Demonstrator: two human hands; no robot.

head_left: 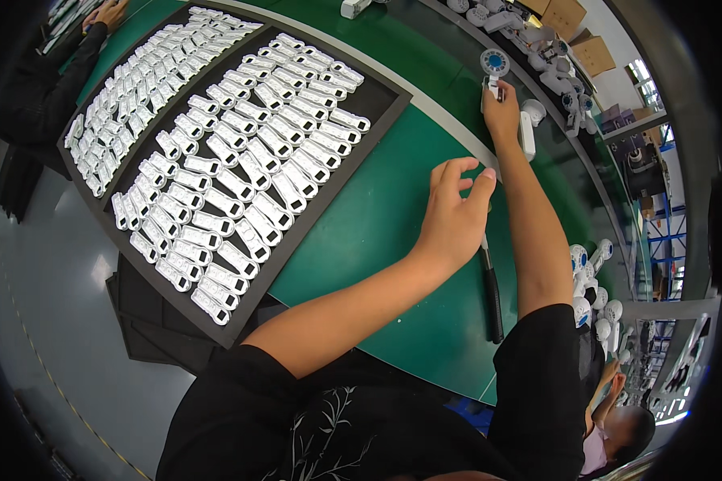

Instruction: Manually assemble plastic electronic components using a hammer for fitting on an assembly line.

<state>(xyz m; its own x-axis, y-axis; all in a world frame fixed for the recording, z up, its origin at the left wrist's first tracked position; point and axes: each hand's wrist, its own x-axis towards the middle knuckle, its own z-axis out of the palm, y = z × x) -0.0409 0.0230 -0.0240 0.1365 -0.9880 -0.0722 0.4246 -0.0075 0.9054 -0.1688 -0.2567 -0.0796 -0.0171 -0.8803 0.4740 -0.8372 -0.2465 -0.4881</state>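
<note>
My right hand [502,112] is stretched out to the far right, its fingers closed round the white handle of a handheld fan. The round head of this handheld fan [495,62], with a blue centre, points away from me. Nearer to me, my left hand [456,210] hovers over the green tabletop [361,232], loosely curled, with a gap between thumb and fingers and nothing seen in it. Below that hand lies a tool with a long black handle [492,297] and a thin metal shaft; its tip is hidden. Another white handheld fan [528,132] lies beside my right wrist.
Black trays full of white casing shells [253,160] cover the table's left. A green conveyor belt [449,76] runs past the far side. More fans [565,72] pile up beyond it, others [590,289] at right. Co-workers sit at upper left [52,96] and lower right [618,433].
</note>
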